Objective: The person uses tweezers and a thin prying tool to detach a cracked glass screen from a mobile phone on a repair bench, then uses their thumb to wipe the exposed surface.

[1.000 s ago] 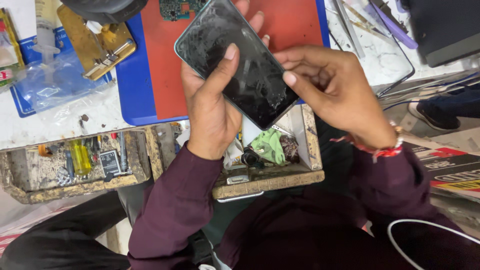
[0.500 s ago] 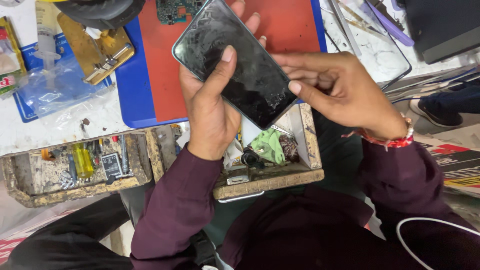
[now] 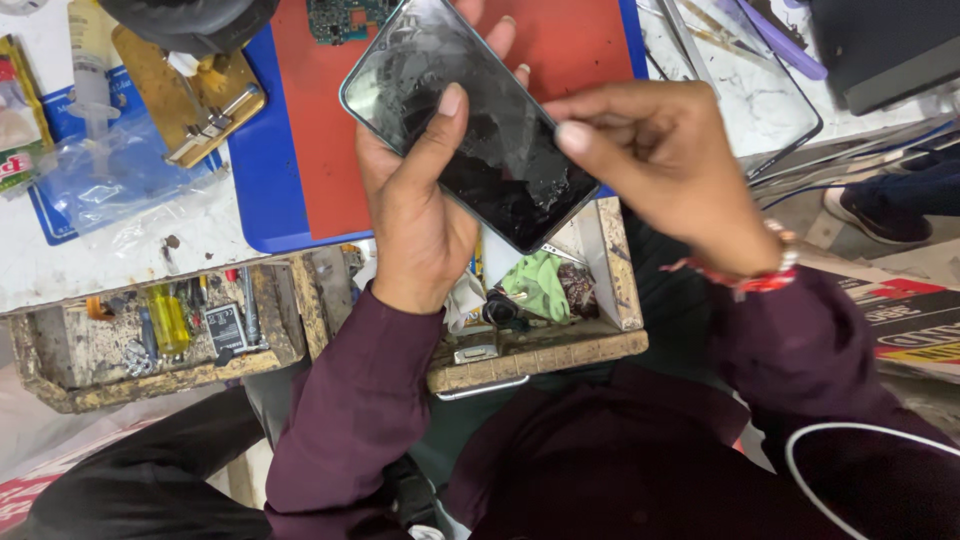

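My left hand [image 3: 415, 205] grips a black smartphone [image 3: 470, 120] with a smudged, cracked glass face, thumb lying across the screen and fingers behind it. The phone is held tilted above the red mat [image 3: 320, 150]. My right hand [image 3: 660, 170] is at the phone's right edge, fingers pinched together and touching the glass near its lower right side; nothing can be made out between those fingers. A red thread band sits on my right wrist [image 3: 755, 280].
A green circuit board [image 3: 345, 18] lies on the red mat over a blue pad [image 3: 262, 190]. Open wooden drawers [image 3: 150, 330] hold screwdrivers and small parts; another drawer [image 3: 545, 290] holds a green cloth. A syringe [image 3: 88, 60], a metal jig [image 3: 195, 95], tweezers and a glass panel [image 3: 740, 90] lie around.
The phone has swung a little toward the left and up. My right hand slid from its corner along the right edge, fingers now pinched tighter at the glass.
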